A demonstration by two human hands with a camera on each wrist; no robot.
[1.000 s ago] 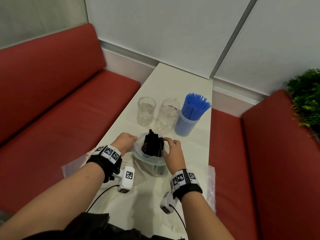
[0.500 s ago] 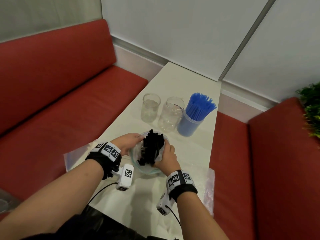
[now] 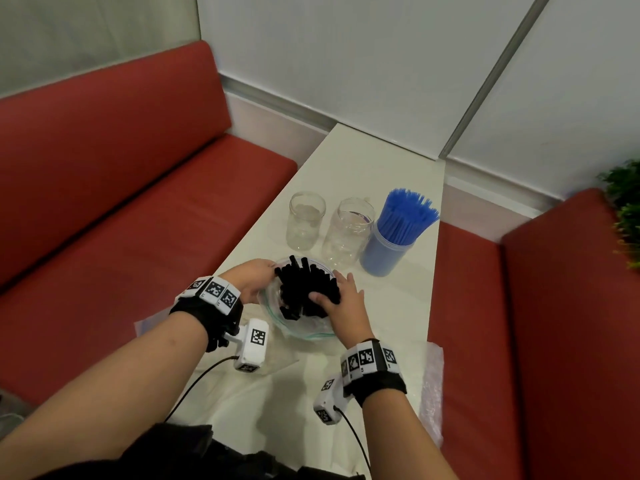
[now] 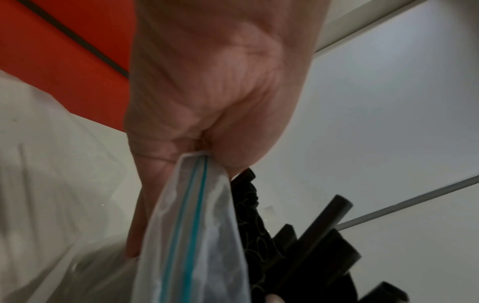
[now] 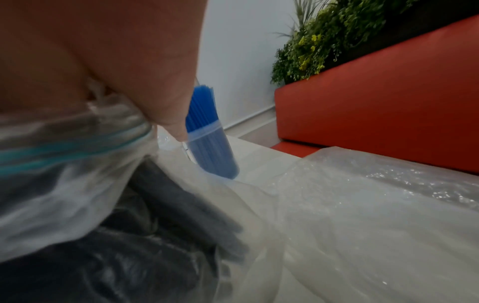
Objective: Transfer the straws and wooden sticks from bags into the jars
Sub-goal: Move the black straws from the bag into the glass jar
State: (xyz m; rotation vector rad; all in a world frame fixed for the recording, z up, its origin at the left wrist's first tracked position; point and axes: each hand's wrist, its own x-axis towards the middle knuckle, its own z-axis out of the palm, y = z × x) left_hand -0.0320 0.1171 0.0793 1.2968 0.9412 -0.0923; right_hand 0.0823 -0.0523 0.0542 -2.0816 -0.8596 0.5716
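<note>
A clear zip bag [image 3: 301, 332] with a teal seal stands open on the white table [image 3: 374, 174], holding a bundle of black straws [image 3: 301, 289]. My left hand [image 3: 263, 271] pinches the bag's rim on the left; in the left wrist view the rim [image 4: 197, 168] is caught between thumb and fingers beside the black straws [image 4: 311, 242]. My right hand [image 3: 332, 292] wraps the straw bundle from the right, thumb on its near side. Two empty glass jars [image 3: 306, 220] [image 3: 349, 233] stand behind the bag. A jar of blue straws [image 3: 391, 251] stands to their right.
A crumpled clear plastic bag [image 3: 431, 393] lies at the table's right edge, and another clear sheet [image 3: 149, 327] hangs off the left edge. Red benches [image 3: 138, 220] flank the narrow table. A green plant [image 3: 623, 209] sits behind the right bench.
My right hand left the bag's rim and reached into the opening to grip the black straws. The bundle now leans and sticks further out. My left hand kept its hold on the rim.
</note>
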